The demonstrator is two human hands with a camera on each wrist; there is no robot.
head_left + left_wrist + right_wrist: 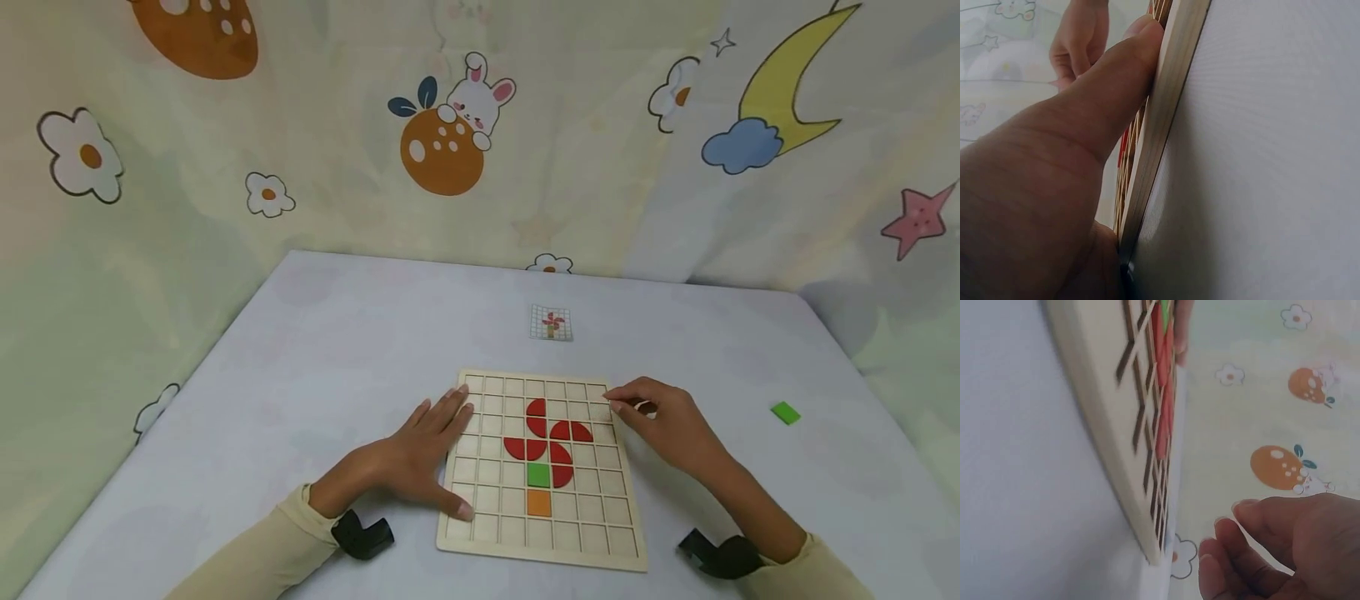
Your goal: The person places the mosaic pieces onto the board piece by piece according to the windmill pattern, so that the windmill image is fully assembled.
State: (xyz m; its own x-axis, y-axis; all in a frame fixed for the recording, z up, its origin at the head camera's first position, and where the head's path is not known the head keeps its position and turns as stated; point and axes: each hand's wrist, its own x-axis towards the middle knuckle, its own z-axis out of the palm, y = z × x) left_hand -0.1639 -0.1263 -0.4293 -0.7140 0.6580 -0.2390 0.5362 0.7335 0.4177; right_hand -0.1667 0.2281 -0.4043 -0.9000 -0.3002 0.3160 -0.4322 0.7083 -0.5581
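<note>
A square wooden grid board (596,533) lies on the table. Red quarter-circle pieces (536,408) sit in its middle cells as a pinwheel. Below them are a green square (538,475) and an orange square (538,503). My left hand (408,458) rests spread along the board's left edge; its thumb touches the rim in the left wrist view. By the upper right corner is my right hand (675,425), with thumb and fingertips close together. In the right wrist view that hand (1291,550) shows nothing between its loosely bent fingers, apart from the board.
Behind the board lies a small pattern card (551,322) showing a similar pinwheel. A loose green square (786,412) lies on the table (360,333) at the right. A printed cloth (330,125) hangs around the back and sides. Black wrist cameras sit on both wrists.
</note>
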